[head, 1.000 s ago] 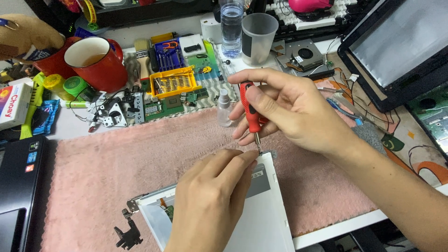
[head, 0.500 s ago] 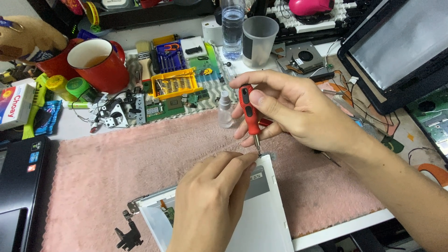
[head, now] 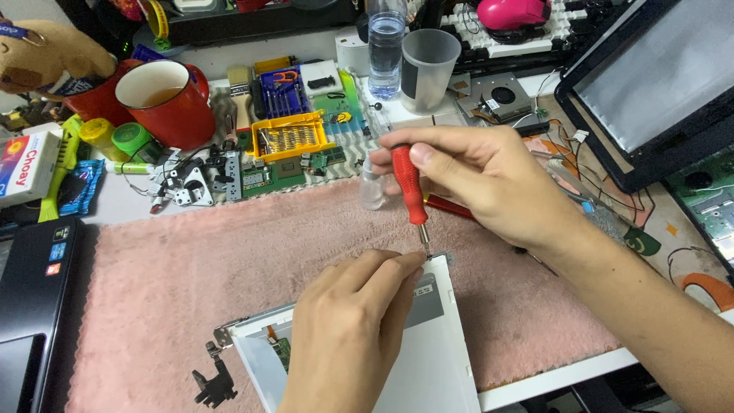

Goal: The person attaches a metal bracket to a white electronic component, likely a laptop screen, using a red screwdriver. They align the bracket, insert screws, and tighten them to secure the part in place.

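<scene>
The right hand (head: 489, 180) pinches a red-handled screwdriver (head: 409, 187) upright, fingers curled closed round the grip, its tip set at the far corner of the white display panel (head: 428, 367). The left hand (head: 352, 329) lies on that panel, fingers extended together with the tips just beside the screwdriver tip, grasping nothing. This looks like work on a corner screw (too small to make out); the next move likely calls for keeping the tip seated and the panel steady. The panel lies on a pink towel (head: 191, 283); beyond it stand a yellow bit tray (head: 292, 138) and a red mug (head: 164, 103).
</scene>
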